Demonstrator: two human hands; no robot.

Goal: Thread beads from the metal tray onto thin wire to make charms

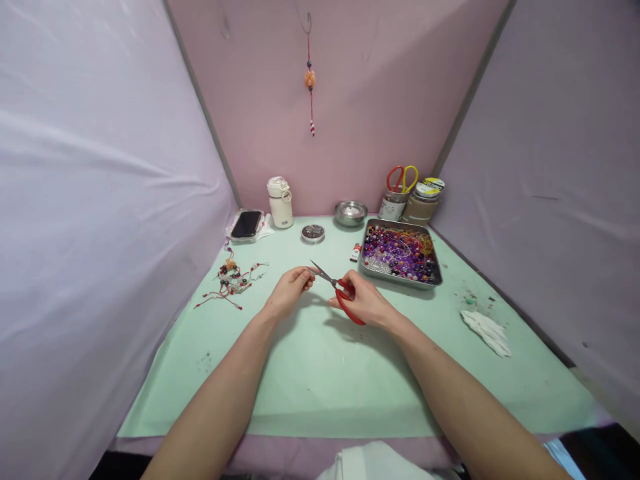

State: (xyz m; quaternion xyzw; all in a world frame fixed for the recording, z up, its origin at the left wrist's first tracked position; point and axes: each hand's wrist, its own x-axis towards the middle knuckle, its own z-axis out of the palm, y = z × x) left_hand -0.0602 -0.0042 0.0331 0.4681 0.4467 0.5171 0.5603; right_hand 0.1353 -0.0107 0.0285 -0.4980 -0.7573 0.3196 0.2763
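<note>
My right hand (361,299) grips a pair of red-handled scissors (345,297), with fingers in the loops. The two blades are parted and point up and left, their tips close to my left fingertips. My left hand (294,288) is closed in a pinch over the middle of the table. Something small and pale shows at its fingertips, too small to name. Beyond my right hand lies a metal tray (400,279) full of purple, red and clear beads and tangled cords.
Beaded cords (233,279) lie at the left. Along the back stand a phone (247,225), a white bottle (281,205), a round tin (313,233), a steel bowl (351,214) and jars (421,208). A white cloth (486,332) lies right. A beaded string (310,80) hangs on the back wall.
</note>
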